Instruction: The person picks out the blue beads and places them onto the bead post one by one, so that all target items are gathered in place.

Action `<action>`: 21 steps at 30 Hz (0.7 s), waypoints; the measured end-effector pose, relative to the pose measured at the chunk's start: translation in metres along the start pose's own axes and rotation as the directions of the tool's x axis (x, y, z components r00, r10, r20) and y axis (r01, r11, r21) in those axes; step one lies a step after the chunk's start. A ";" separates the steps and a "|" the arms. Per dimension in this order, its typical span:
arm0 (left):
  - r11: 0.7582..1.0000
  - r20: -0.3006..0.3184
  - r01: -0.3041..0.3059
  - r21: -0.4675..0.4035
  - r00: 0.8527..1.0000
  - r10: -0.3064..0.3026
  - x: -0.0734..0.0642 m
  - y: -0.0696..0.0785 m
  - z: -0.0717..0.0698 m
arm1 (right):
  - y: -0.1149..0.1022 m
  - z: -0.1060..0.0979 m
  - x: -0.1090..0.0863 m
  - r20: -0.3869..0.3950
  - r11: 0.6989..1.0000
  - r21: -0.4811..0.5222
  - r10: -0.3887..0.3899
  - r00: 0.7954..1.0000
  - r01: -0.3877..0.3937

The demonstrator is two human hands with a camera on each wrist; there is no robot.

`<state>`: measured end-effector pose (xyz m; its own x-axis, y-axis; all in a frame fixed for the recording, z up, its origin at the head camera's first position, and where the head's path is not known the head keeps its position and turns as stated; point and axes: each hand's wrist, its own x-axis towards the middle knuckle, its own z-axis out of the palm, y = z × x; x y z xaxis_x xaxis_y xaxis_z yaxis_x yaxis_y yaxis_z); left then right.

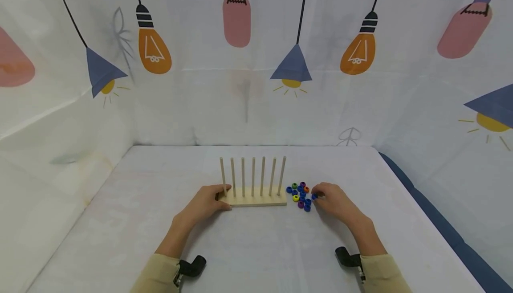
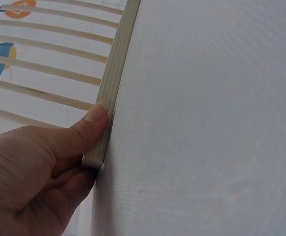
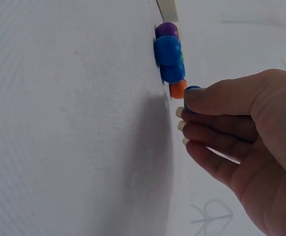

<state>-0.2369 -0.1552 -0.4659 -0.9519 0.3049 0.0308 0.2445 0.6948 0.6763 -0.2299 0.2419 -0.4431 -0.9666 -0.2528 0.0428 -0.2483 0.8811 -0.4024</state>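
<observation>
A pale wooden peg board (image 1: pixel 256 201) with a row of several upright rods stands on the table. My left hand (image 1: pixel 205 203) grips the left end of its base, thumb on the front edge and fingers behind, as the left wrist view also shows. Just right of the base lies a loose cluster of beads (image 1: pixel 302 193), mostly blue, with yellow, green, purple and orange ones among them. At the cluster's right side my right hand (image 1: pixel 334 200) pinches a blue bead (image 3: pixel 192 92) between thumb and forefinger. An orange bead (image 3: pixel 177 89) sits close by its fingertips in the right wrist view.
A white cloth covers the table (image 1: pixel 256 248). Behind it hangs a white sheet (image 1: pixel 200 101) printed with lamps and bulbs. Dark blue fabric (image 1: pixel 433 217) runs along the right edge. Both sleeved wrists carry a small black camera mount (image 1: pixel 192 266).
</observation>
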 end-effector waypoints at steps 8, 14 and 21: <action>1.000 0.013 -0.022 0.001 1.000 0.022 0.001 0.000 -0.001 | -0.008 -0.005 -0.003 -0.041 0.999 0.052 0.004 0.999 -0.002; 1.000 0.003 -0.021 0.010 1.000 0.021 0.001 0.000 -0.003 | -0.022 -0.005 0.002 -0.101 0.993 0.105 -0.044 0.994 0.054; 1.000 0.009 -0.017 0.000 1.000 0.017 0.003 -0.001 -0.004 | -0.032 -0.004 0.008 -0.142 0.986 0.134 -0.076 0.987 0.095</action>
<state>-0.2405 -0.1576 -0.4635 -0.9458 0.3227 0.0359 0.2608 0.6892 0.6760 -0.2300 0.2131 -0.4259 -0.9442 -0.2596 0.2030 -0.3284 0.7918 -0.5150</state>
